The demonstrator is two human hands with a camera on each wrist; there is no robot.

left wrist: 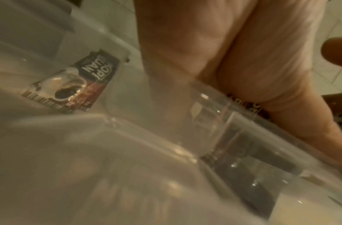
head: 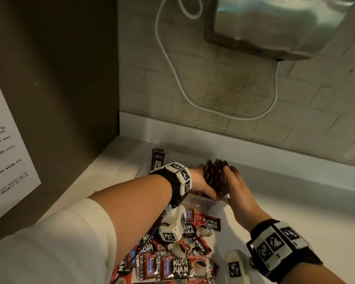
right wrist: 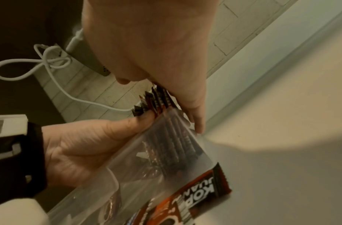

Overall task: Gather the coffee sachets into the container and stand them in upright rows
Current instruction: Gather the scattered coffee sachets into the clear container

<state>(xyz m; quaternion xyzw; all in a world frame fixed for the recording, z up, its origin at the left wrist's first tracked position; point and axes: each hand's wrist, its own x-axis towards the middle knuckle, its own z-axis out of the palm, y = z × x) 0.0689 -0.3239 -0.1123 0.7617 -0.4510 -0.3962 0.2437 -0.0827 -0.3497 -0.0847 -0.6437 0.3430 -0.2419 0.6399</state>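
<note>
Nearest the camera in the head view, a loose heap of red-and-black printed foil coffee sachets [head: 172,257] lies flat and overlapping on the pale white desk [head: 285,197], not yet gathered, so by my estimate well over half the job is left. Just beyond the heap sits the clear rectangular plastic container [head: 205,201], and over its far end both hands close on one upright bundle of dark coffee sachets [head: 215,177]: left hand [head: 201,183] has its grip on the bundle's left face, thumb on the near edge, right hand [head: 236,185] presses straight fingers flat against the right face, squaring the pack. Looks like the first row is being stood up, lower ends already down inside the container. Past the hands, one more single sachet by the back edge [head: 157,158] lies alone on the desk, near the dark side panel [head: 70,78]. Farthest back: tiled wall [head: 234,89], looping white cable [head: 172,68], steel wall-mounted appliance [head: 275,23]. View differences: only the head view shows the whole heap and that far stray. Right wrist view shows the bundle's serrated top edges fanned slightly, and through the container wall that the sachets reach to the floor of it, leaning a bit, not dead upright; also a loose sachet touching the container's near outer side. Left wrist view is blurry, mostly palm and clear plastic, but shows one sachet seen through the container wall, lying flat; whether inside or under it, cannot tell.
</note>
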